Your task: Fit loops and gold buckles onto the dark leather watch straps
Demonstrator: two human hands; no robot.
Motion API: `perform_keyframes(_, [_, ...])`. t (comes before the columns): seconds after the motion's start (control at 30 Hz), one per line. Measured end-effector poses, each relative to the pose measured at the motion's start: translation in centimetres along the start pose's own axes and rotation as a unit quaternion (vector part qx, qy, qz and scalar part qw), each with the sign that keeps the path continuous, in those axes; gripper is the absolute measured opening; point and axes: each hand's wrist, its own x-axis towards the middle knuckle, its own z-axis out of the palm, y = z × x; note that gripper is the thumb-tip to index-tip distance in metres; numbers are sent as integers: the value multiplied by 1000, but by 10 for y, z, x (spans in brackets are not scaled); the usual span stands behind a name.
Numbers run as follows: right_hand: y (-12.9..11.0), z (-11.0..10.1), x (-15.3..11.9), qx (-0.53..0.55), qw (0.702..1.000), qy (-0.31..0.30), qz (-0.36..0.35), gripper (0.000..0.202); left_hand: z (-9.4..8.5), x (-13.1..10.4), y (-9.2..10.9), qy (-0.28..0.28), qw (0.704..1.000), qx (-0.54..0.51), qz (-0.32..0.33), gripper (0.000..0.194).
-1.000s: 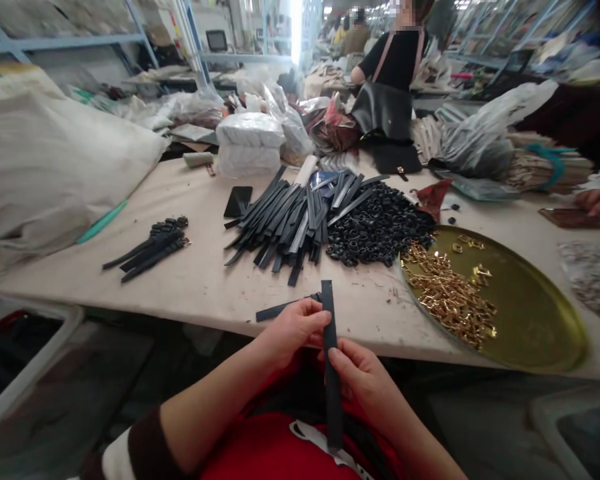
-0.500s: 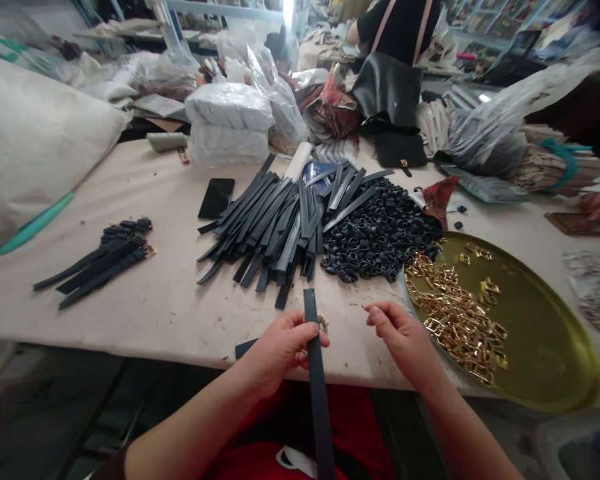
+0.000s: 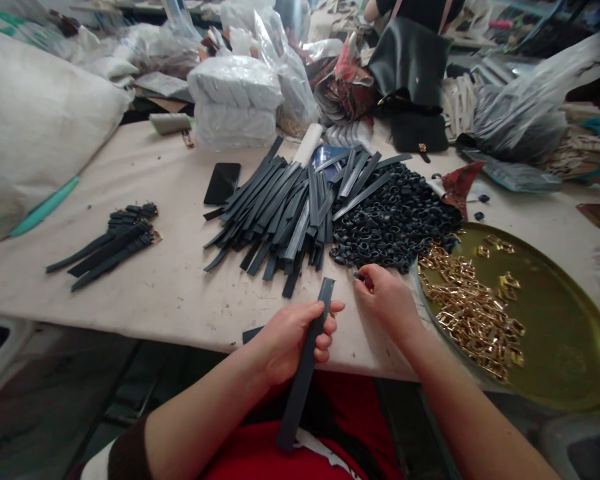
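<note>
My left hand (image 3: 290,337) grips a dark leather strap (image 3: 305,380) between thumb and fingers, its far end sticking up past the thumb. The strap's lower end reaches down over my lap. A bit of gold metal just shows behind the fingers. My right hand (image 3: 387,300) pinches a small dark loop (image 3: 360,275) at the near edge of a heap of similar loops (image 3: 385,220). Left of that heap lies a pile of dark straps (image 3: 275,213). Gold buckles (image 3: 473,317) lie massed on the left side of a round gold tray (image 3: 570,347).
A bundle of straps with gold fittings (image 3: 117,243) lies at left. Behind the strap pile are a black phone (image 3: 222,183) and plastic-wrapped packs (image 3: 235,107). A black bag (image 3: 410,67) stands at the back, and a white sack (image 3: 40,127) fills the left edge.
My right hand has moved up and left to the loop heap and now pinches a loop. The strap in my left hand has tilted, its lower end swinging left. The view has shifted slightly.
</note>
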Motion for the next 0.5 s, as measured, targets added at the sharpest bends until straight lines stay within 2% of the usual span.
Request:
perform_keyframes(0.1, [0,-2,-20,128,989,-14,66,11,0,-9,-4,-7,999,-14,-31,32])
perform_keyframes(0.17, [-3,-6,-33,251,963,-22,98,9,0,-14,-9,-6,999,-3,-38,31])
perform_keyframes(0.2, [-6,-9,-39,331,936,-30,119,10,0,-17,-12,-3,999,11,-30,29])
perform_keyframes(0.23, [-9,-12,-45,417,896,-42,146,13,0,-19,-15,1,999,30,-16,25])
perform_keyframes(0.3, [-17,-18,-55,579,785,-73,207,20,1,-24,-22,15,996,84,20,17])
perform_keyframes(0.37, [-26,-23,-63,680,682,-90,254,25,3,-28,-29,36,988,140,48,11])
perform_keyframes(0.43, [-34,-27,-70,723,625,-86,280,25,5,-31,-35,49,981,176,62,8])
perform_keyframes(0.5, [-41,-29,-77,742,598,-80,291,22,7,-34,-41,45,977,193,73,8])
